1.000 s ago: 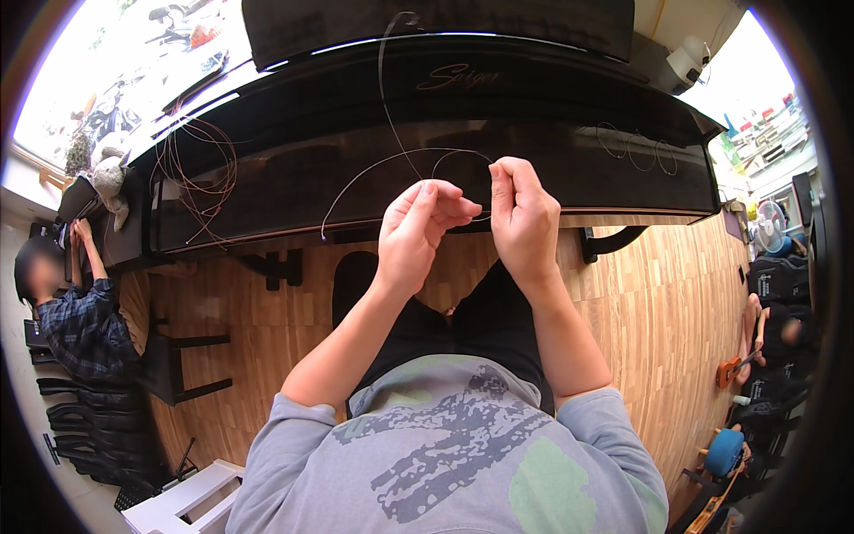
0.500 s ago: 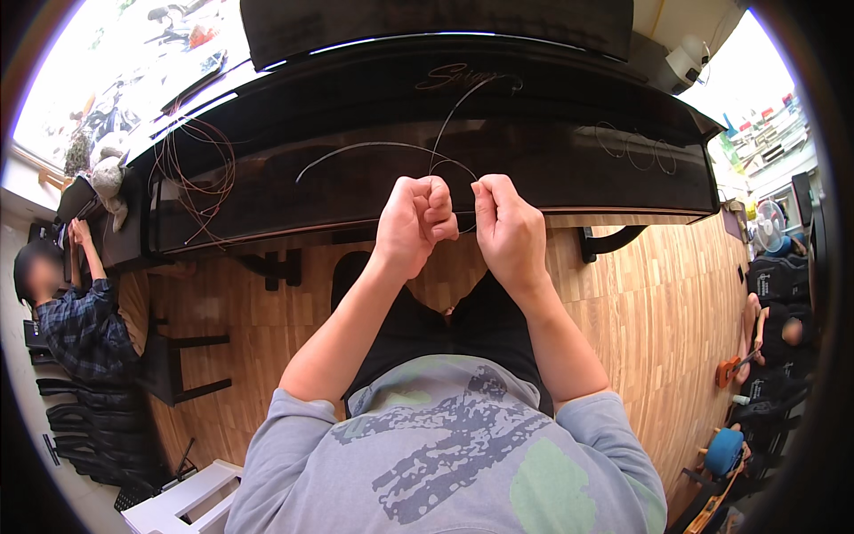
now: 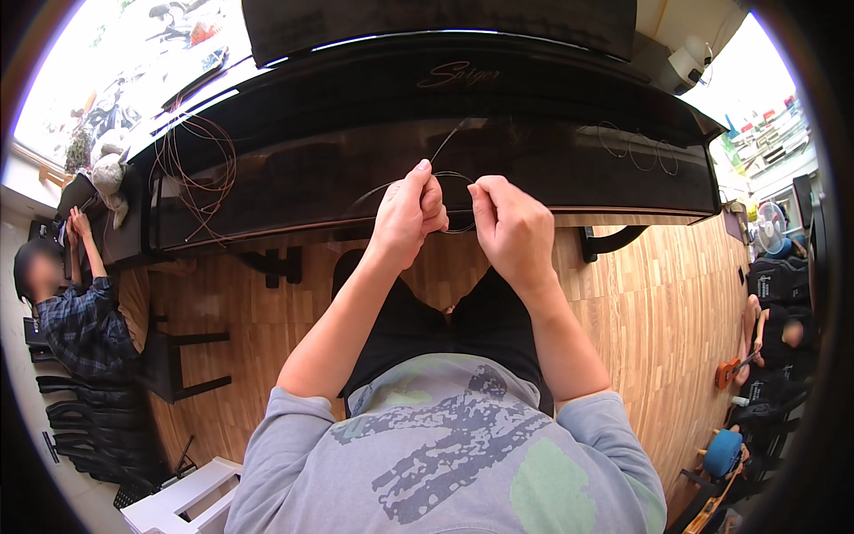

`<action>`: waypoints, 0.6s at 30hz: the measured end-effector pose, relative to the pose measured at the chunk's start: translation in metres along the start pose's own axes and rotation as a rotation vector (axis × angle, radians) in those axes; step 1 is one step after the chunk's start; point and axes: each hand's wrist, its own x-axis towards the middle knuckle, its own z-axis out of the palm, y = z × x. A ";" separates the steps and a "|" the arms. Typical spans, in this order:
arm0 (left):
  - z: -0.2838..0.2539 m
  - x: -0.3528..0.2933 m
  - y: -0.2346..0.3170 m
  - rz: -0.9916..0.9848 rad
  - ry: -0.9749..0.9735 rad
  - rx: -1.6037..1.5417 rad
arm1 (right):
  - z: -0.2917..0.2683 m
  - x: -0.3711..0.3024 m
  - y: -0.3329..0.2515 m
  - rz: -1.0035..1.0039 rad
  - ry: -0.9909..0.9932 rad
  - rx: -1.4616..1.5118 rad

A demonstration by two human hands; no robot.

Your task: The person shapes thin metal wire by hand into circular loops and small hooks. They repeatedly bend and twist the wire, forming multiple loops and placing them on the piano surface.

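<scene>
A thin silvery wire [image 3: 455, 173] runs between my two hands, curving in a loop over the black piano lid. My left hand [image 3: 409, 218] is closed on it, thumb pointing up. One length rises from beside that thumb toward the piano, and another bends off to the left. My right hand [image 3: 516, 227] pinches the wire at the loop's right side between thumb and forefinger. Part of the loop's lower curve shows between the hands; the rest is hidden by my fingers.
On the black piano [image 3: 311, 165] lie a copper-coloured coil of wire [image 3: 233, 160] at left and a thin coiled wire [image 3: 640, 158] at right. A person [image 3: 76, 311] sits at far left. At right are a fan [image 3: 769, 227] and a small guitar [image 3: 728, 372].
My left hand has turned, raising its thumb. The wire's loose lengths have swung, and the loop between my hands is wider. My right hand has barely moved.
</scene>
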 end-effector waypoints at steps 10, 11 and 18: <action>0.006 -0.009 0.005 0.047 -0.089 0.113 | -0.030 0.047 0.007 -0.228 -0.192 0.017; 0.005 -0.009 0.005 0.043 -0.095 0.124 | -0.030 0.047 0.009 -0.194 -0.283 0.062; 0.001 -0.007 0.003 0.098 -0.071 0.150 | -0.024 0.040 0.010 0.334 -0.544 0.628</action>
